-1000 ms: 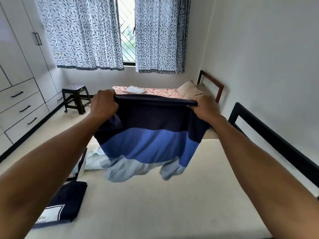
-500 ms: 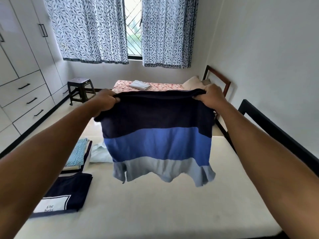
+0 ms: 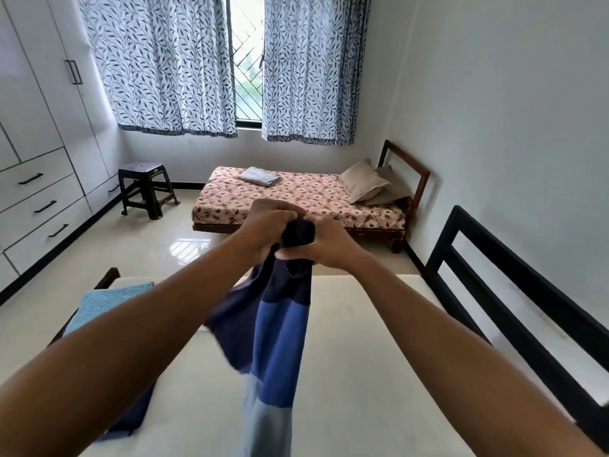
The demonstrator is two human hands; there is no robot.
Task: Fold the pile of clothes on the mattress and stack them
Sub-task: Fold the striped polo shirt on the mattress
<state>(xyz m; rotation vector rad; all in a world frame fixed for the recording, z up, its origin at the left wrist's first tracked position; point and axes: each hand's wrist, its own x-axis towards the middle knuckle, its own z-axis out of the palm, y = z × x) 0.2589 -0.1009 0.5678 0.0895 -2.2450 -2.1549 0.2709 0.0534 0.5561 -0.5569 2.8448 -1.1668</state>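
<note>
Both hands pinching striped shirt

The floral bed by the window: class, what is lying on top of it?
On the floral bed lie a folded pale cloth near its left end and two beige pillows at the headboard end. Both hands and the striped shirt cover part of its near edge.

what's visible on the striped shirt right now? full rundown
The striped shirt looks like soft knit fabric in three bands: navy on top, mid blue, pale grey-blue at the bottom. It hangs lengthwise, doubled over into a narrow drape, its top edge bunched between the left hand and right hand, which meet and grip it. The lower part is motion-blurred and dangles over the cream mattress; whether it touches can't be told.
</note>
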